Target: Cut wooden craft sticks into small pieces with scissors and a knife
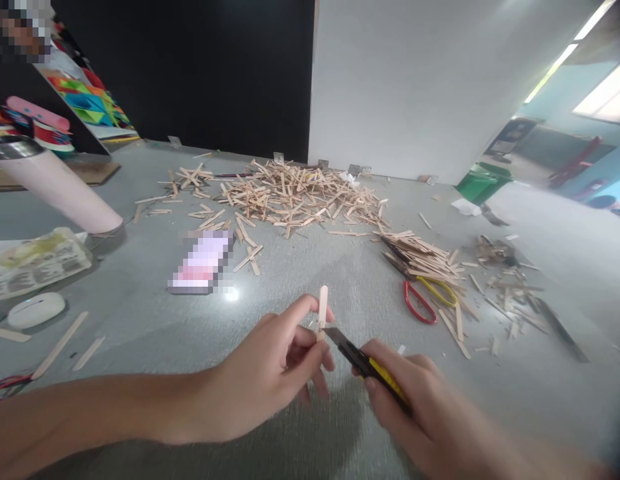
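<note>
Between the thumb and fingers of my left hand (pixel 283 363) a short popsicle stick (pixel 323 303) stands nearly upright, rounded end up. My right hand (pixel 415 393) is wrapped round a black and yellow utility knife (pixel 373 368). Its blade (pixel 333 333) is out, with the tip at the lower part of the stick, close to my left thumb. To the right of the stick lies a pair of scissors (pixel 420 300) with one red and one yellow handle loop, its blades running beside a stack of popsicle sticks (pixel 425 257).
A large pile of popsicle sticks (pixel 290 193) lies before the upright panels. On the left are a phone (pixel 203 261), a pink bottle (pixel 65 187) and a white mouse (pixel 37 310). At right, a loose blade (pixel 560 330) lies among wood scraps (pixel 515 307). Behind stands a green bin (pixel 483 183).
</note>
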The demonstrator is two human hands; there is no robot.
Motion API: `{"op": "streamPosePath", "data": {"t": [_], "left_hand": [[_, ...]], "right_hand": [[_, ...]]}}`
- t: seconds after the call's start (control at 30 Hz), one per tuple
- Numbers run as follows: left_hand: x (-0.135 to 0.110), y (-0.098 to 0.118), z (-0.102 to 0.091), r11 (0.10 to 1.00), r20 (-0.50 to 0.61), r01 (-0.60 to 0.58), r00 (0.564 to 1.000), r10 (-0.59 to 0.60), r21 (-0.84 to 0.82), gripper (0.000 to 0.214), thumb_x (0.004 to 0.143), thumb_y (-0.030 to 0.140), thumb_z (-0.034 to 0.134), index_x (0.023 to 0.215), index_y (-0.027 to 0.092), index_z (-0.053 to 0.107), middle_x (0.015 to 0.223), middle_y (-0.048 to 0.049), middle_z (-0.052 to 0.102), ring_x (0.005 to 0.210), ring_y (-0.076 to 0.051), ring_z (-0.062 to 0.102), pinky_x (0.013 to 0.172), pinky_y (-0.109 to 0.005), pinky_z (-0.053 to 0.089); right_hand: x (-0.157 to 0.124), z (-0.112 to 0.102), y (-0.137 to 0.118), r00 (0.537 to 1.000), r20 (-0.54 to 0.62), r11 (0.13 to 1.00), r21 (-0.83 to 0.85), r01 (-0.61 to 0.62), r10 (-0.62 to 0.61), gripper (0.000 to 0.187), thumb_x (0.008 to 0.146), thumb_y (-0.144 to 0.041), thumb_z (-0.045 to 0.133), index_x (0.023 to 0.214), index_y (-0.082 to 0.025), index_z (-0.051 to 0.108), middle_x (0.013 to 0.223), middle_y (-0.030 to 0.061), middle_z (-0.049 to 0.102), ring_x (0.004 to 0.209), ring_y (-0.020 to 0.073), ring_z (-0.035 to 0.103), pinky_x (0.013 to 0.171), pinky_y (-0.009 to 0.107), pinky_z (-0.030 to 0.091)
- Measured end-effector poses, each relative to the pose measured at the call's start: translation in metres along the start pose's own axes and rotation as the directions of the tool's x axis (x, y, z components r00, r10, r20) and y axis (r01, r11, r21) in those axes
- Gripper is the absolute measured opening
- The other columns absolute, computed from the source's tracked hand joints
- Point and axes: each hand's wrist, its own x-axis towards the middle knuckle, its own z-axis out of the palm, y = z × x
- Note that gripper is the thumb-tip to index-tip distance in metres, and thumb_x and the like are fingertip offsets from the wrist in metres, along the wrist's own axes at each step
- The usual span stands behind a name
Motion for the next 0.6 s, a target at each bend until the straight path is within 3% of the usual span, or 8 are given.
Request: {"op": "streamPosePath", "data": {"t": [0.23, 0.6], "left_hand": [[0.002, -0.003, 0.000, 0.999, 0.005, -0.007, 1.000, 0.007, 0.036, 0.028, 0.111, 0.051, 0.055, 0.115, 0.025, 0.048, 0.085, -0.0020, 0.077, 0.074, -0.019, 0.079, 0.060, -0.025, 0.063], [0.005, -0.011, -0.001, 0.991, 0.028, -0.058, 0.998, 0.055, 0.122, 0.029, 0.113, 0.051, 0.051, 0.123, 0.024, 0.048, 0.090, -0.0061, 0.079, 0.072, -0.019, 0.078, 0.061, -0.028, 0.062]], "right_hand": [[0.003, 0.001, 0.001, 0.999, 0.044, 0.999, 0.039, 0.009, -0.010, 0.018, 0.109, -0.023, 0.038, 0.107, -0.025, 0.055, 0.072, 0.0000, 0.065, 0.056, 0.0152, 0.056, 0.054, 0.027, 0.039], [0.006, 0.009, 0.000, 1.000, -0.015, 0.999, 0.037, -0.003, 0.004, 0.017, 0.106, -0.023, 0.039, 0.102, -0.023, 0.056, 0.074, 0.0025, 0.066, 0.061, 0.0163, 0.058, 0.056, 0.028, 0.040]]}}
